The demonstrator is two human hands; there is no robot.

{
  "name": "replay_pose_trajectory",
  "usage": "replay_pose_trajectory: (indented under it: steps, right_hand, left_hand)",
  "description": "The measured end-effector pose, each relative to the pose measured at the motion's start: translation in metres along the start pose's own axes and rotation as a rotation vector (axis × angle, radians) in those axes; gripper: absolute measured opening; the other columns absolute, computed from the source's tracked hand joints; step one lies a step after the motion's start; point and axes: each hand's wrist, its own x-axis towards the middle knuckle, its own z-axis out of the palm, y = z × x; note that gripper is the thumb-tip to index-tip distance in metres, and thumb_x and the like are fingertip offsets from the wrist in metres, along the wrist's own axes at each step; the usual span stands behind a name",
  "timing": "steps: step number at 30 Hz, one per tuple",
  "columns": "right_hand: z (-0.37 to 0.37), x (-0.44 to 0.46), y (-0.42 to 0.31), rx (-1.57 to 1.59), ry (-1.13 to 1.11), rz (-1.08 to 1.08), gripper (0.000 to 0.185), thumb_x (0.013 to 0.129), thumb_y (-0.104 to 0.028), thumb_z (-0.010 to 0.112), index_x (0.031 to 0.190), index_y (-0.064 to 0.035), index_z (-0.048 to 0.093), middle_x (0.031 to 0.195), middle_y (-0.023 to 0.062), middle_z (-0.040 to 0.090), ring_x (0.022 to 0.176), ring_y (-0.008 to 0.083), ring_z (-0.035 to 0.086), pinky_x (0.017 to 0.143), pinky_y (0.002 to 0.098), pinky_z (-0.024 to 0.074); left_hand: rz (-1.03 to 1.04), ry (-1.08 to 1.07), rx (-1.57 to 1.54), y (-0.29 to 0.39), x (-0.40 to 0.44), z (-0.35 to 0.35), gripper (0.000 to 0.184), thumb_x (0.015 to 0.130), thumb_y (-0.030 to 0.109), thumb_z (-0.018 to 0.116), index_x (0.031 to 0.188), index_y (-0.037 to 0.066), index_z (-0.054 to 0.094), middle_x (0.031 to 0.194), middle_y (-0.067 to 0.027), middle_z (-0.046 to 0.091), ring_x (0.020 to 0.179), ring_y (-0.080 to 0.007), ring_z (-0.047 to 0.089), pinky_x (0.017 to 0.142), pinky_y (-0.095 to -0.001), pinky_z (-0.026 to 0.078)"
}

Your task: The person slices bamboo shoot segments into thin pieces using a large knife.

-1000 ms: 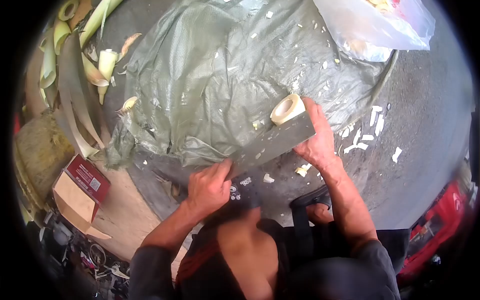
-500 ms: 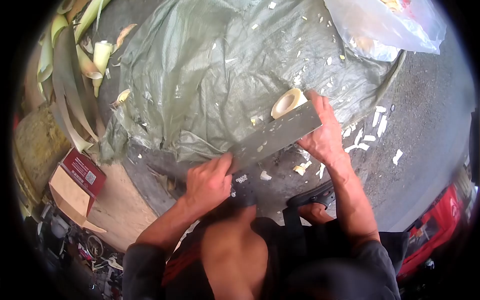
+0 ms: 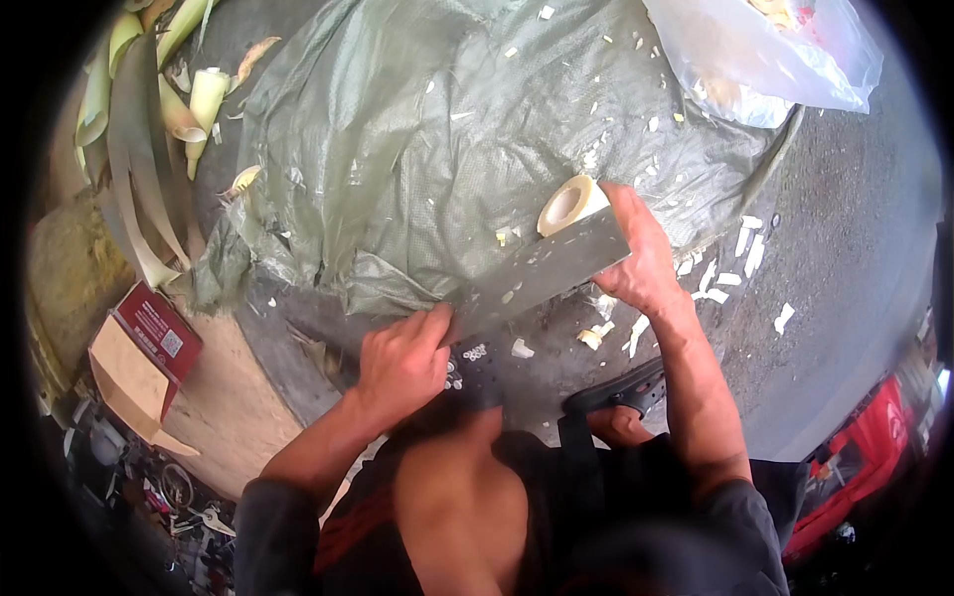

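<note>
My left hand [image 3: 405, 356] is closed around the near left end of a cleaver [image 3: 542, 273], whose broad grey rectangular blade slants up to the right with pale bits stuck to it. Its handle is hidden in the fist. At the blade's far right end, my right hand [image 3: 644, 248] curls round a pale, hollow piece of bamboo shoot [image 3: 552, 214]. The open round end of that piece shows past the blade's upper edge; the blade covers the rest, along with part of my right palm and fingers.
A grey-green plastic sheet [image 3: 397, 149] strewn with pale scraps covers the ground ahead. Bamboo shoot husks [image 3: 149, 169] lie at upper left, above a red carton [image 3: 154, 333]. A translucent bag [image 3: 785, 60] sits at upper right. White strips [image 3: 750, 253] lie on the pavement.
The whole view has shifted slightly. Both hands, the cleaver and the bamboo shoot keep nearly the same arrangement, with the left hand and blade slightly further left.
</note>
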Motion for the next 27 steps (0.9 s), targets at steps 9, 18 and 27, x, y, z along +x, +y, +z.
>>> replay_pose_trajectory:
  steps: [9, 18, 27]
  right_hand:
    - [0.002, 0.0, 0.001, 0.012, 0.004, 0.0, 0.083, 0.059, -0.03, 0.092, 0.13, -0.0047, 0.056, 0.118, 0.0166, 0.062, 0.115, 0.0381, 0.06, 0.097, 0.0465, 0.0508]
    - [0.01, -0.003, 0.007, -0.075, 0.097, -0.07, 0.077, 0.062, -0.034, 0.092, 0.125, -0.0018, 0.06, 0.116, 0.0207, 0.065, 0.108, 0.0389, 0.065, 0.09, 0.0463, 0.0543]
    - [0.005, -0.004, -0.023, -0.029, 0.096, 0.028, 0.052, 0.069, -0.032, 0.087, 0.107, -0.0023, 0.067, 0.105, 0.0206, 0.069, 0.095, 0.0388, 0.07, 0.08, 0.0467, 0.0567]
  left_hand:
    - [0.018, 0.038, 0.022, 0.0, 0.001, 0.009, 0.039, 0.076, 0.004, 0.066, 0.115, 0.003, 0.062, 0.081, -0.0126, 0.066, 0.072, -0.0334, 0.069, 0.062, -0.045, 0.055]
    - [-0.063, -0.053, -0.003, 0.018, 0.016, 0.013, 0.029, 0.079, 0.007, 0.067, 0.107, 0.006, 0.058, 0.085, -0.0138, 0.068, 0.074, -0.0369, 0.07, 0.062, -0.0487, 0.056]
    - [-0.085, -0.045, -0.031, 0.032, 0.04, 0.022, 0.019, 0.082, 0.003, 0.062, 0.1, 0.005, 0.057, 0.082, -0.0165, 0.069, 0.068, -0.0414, 0.067, 0.059, -0.0523, 0.052]
